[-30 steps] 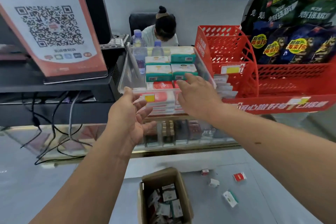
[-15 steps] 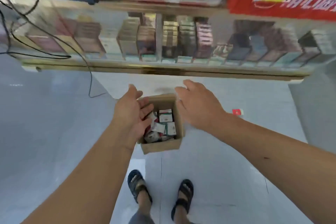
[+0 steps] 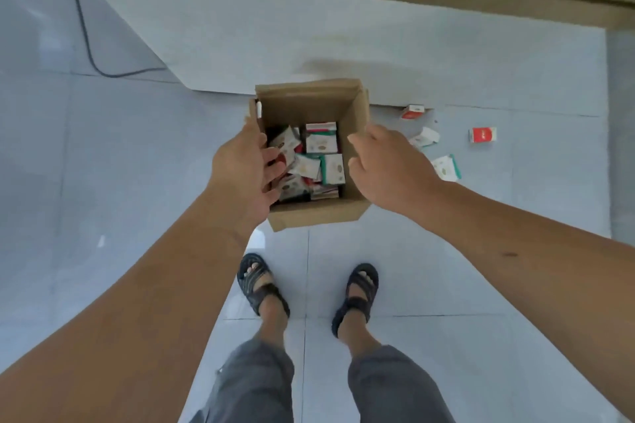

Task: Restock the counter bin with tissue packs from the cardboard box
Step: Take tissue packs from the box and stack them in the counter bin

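The pale grey tiled floor [image 3: 446, 268] carries an open brown cardboard box [image 3: 316, 215], four small scattered packs [image 3: 482, 135] beside it, and a black cable [image 3: 86, 41].

Box [image 3: 311, 105]: matt brown corrugated cardboard. Tissue packs [image 3: 321, 142]: glossy plastic wrap. Floor [image 3: 446, 268]: smooth, glossy pale tiles. Sandals [image 3: 359, 288]: dark matt rubber. Trousers [image 3: 391, 385]: grey cloth.

Bare forearms, grey trousers [image 3: 254, 385], dark strappy sandals [image 3: 259, 285]

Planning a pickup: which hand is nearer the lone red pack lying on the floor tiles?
Right. The right hand hovers beside the brown cardboard box, toward the red pack; the left hand is beyond the box.
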Demonstrator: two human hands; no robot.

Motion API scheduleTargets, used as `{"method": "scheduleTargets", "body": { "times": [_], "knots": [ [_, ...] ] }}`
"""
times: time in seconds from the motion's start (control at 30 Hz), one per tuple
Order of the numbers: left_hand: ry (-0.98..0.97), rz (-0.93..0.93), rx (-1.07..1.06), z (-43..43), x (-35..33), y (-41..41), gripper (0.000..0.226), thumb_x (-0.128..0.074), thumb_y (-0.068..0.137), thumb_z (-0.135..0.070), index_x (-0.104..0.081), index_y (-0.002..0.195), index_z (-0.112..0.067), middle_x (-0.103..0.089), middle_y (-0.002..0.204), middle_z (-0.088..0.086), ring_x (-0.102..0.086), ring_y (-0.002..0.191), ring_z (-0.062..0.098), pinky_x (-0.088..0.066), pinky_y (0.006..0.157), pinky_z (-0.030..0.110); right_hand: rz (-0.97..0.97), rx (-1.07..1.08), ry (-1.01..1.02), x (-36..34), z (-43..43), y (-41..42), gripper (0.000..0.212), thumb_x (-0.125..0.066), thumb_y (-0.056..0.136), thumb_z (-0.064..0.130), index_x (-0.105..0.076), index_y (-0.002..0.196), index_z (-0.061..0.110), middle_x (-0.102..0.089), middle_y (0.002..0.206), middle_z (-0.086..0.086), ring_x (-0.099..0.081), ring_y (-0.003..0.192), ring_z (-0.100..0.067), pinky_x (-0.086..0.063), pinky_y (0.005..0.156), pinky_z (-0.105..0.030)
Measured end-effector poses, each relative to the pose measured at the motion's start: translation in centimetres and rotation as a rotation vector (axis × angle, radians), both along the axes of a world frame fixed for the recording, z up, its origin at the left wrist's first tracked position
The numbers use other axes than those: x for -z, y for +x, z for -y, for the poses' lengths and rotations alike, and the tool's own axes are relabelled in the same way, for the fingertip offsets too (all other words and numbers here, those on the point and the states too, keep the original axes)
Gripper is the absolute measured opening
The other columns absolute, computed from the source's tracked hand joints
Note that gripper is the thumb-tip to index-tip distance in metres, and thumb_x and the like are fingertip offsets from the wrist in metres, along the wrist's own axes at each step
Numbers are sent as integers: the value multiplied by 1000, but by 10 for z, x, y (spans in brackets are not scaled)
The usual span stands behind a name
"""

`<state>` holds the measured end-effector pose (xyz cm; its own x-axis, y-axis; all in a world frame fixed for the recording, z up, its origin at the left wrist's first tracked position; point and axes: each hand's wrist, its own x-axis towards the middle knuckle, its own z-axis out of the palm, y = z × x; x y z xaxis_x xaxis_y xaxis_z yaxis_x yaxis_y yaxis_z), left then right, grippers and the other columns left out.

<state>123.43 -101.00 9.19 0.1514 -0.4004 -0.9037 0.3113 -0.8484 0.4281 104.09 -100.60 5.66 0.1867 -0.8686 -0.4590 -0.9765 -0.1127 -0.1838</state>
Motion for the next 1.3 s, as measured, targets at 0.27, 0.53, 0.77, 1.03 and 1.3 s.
{"method": "scheduleTargets", "body": {
  "times": [0.27,0.53,0.77,1.03,1.3],
  "knots": [
    [67,62,-47,6,92,-6,58,-39,103,-57,-53,142,-17,-61,137,2,-59,126,23,-35,113,53,50,-92,122,142,23,1,29,-43,99,28,-52,122,13,-55,117,-10,-55,96,-27,-47,71,-36],
    [-56,131,-177,24,169,20,53,-39,100,-61,-63,124,-20,-67,123,0,-67,109,21,-46,106,51,94,-90,180,252,53,24,40,-52,95,31,-49,132,17,-53,125,-10,-57,104,-28,-55,78,-39],
    [-156,-86,21,46,224,-1,66,-31,101,-63,-46,151,-23,-49,153,4,-48,138,26,-30,116,57,154,-16,183,330,75,55,43,-57,96,31,-48,137,21,-48,134,-11,-56,112,-28,-52,86,-38],
    [-289,-25,116,54,276,8,70,-30,97,-71,-40,154,-31,-44,157,-5,-40,144,21,-25,110,47,230,77,209,424,111,77,53,-43,101,25,-31,152,20,-28,153,-23,-42,130,-40,-42,106,-38],
    [-376,35,157,52,308,2,68,-28,98,-69,-44,151,-31,-50,151,-9,-47,134,12,-30,92,32,300,215,117,474,121,90,37,-43,101,17,-58,134,12,-59,134,-15,-53,123,-31,-43,99,-33]
  ]
}}
